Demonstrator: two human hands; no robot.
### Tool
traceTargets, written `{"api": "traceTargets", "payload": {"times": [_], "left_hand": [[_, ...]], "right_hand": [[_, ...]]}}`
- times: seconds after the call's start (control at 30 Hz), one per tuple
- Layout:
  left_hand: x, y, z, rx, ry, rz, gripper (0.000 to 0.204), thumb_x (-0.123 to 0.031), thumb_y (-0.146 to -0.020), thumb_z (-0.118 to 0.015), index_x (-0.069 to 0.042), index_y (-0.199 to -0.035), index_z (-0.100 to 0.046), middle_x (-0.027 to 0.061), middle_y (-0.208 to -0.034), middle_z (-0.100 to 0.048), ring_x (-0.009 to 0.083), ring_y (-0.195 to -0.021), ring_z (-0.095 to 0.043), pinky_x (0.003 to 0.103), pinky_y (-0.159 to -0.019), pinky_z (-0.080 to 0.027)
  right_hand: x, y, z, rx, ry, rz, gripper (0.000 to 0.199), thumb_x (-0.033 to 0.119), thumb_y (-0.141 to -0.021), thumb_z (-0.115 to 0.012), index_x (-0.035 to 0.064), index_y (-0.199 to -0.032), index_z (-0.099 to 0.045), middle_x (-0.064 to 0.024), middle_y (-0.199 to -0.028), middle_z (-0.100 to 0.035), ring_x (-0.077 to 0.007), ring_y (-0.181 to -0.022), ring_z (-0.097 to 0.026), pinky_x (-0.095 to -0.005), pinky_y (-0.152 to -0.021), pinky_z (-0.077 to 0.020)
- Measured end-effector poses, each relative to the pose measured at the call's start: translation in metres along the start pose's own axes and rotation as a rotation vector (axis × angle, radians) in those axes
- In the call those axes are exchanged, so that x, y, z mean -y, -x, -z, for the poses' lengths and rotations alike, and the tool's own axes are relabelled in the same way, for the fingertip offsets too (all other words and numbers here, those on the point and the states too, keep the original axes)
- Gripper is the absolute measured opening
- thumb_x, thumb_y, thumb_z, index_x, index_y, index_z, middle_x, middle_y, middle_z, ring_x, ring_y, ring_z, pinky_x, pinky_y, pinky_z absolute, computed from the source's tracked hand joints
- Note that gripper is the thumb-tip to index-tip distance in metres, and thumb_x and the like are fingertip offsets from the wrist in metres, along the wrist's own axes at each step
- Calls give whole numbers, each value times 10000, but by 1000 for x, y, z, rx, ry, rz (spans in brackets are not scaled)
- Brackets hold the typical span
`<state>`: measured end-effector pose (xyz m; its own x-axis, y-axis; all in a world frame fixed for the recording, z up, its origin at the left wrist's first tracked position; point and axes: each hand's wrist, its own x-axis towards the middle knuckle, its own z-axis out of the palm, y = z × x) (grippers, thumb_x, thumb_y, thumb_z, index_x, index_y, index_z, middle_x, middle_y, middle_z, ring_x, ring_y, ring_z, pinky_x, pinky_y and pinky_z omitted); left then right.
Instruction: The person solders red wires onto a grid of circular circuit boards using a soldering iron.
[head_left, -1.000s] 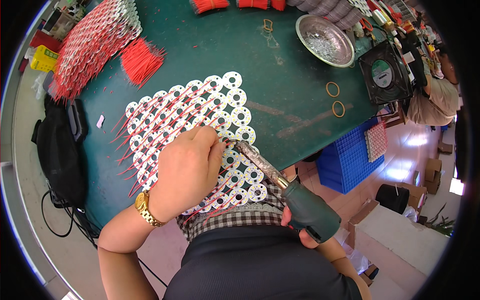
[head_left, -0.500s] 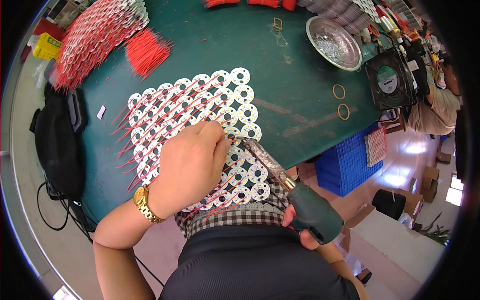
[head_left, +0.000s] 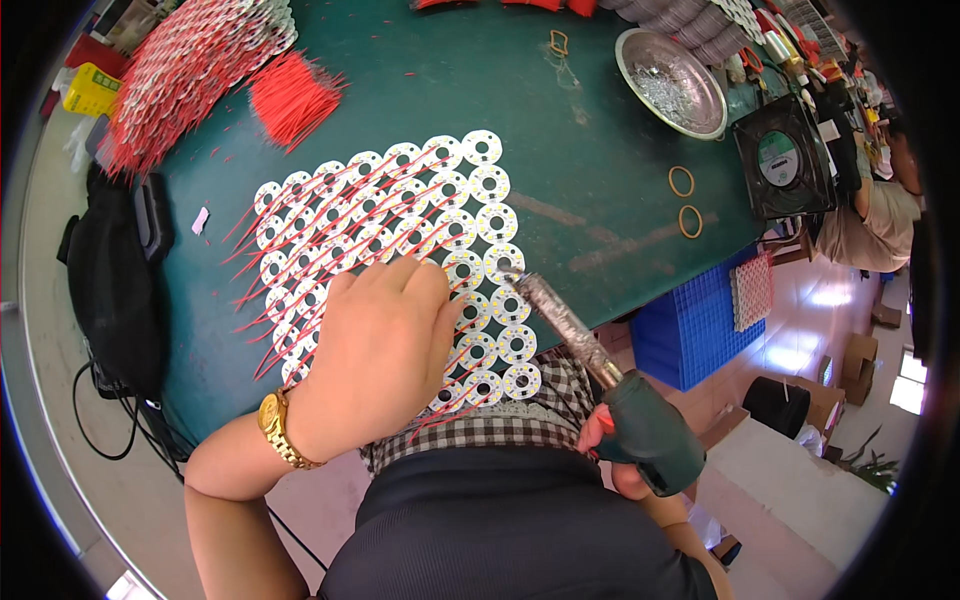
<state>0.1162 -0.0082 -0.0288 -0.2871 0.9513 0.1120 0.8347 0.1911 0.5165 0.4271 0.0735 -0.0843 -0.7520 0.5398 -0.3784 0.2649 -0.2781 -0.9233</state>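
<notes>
The left hand (head_left: 375, 365) lies knuckles-up on the grid of round white boards (head_left: 400, 240), fingers curled down onto a board, whether pinching anything cannot be told. The right hand (head_left: 615, 455) grips a soldering iron (head_left: 600, 385), tip touching a board near the grid's right edge. The grid sits mid green tabletop (head_left: 560, 130); behind it are a metal bowl (head_left: 672, 80), a black fan (head_left: 785, 165), loose red wires (head_left: 292, 95).

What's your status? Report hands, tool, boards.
Left hand pressed on white ring-shaped circuit boards with red wires. Right hand gripping green-handled soldering iron, tip at a board. Nothing blocking on the green table.
</notes>
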Motion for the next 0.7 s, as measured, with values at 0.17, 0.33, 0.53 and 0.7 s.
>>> {"api": "traceTargets", "payload": {"times": [0.17,0.33,0.53,0.7], "left_hand": [[-3,1,-3,7,-73,-4,144,-55,-844,-652,-55,-781,-522,105,-745,-547,306,-694,-533,408,-666,-354],[-4,1,-4,-5,-94,-7,156,-49,-834,-650,-61,-772,-508,101,-719,-538,303,-676,-531,410,-655,-344],[-2,1,-3,-6,-76,-19,158,-49,-836,-651,-60,-784,-502,98,-703,-529,303,-662,-527,411,-644,-342],[-3,-1,-3,3,-87,-21,177,-59,-847,-655,-61,-774,-494,100,-693,-522,302,-657,-523,407,-638,-344]], "right_hand": [[22,-9,8,183,295,116,717,618,-839,-676,-75,-989,-573,-109,-851,-588,-191,-744,-593,-287,-639,-472],[16,-7,0,103,221,243,727,647,-824,-673,-62,-958,-587,-99,-844,-607,-169,-739,-575,-282,-640,-453],[-11,4,12,109,325,124,742,669,-768,-719,-33,-978,-605,-79,-840,-615,-148,-752,-564,-269,-651,-434],[-35,8,21,107,286,110,710,652,-755,-742,-12,-970,-611,-62,-837,-615,-128,-733,-549,-261,-639,-423]]}}
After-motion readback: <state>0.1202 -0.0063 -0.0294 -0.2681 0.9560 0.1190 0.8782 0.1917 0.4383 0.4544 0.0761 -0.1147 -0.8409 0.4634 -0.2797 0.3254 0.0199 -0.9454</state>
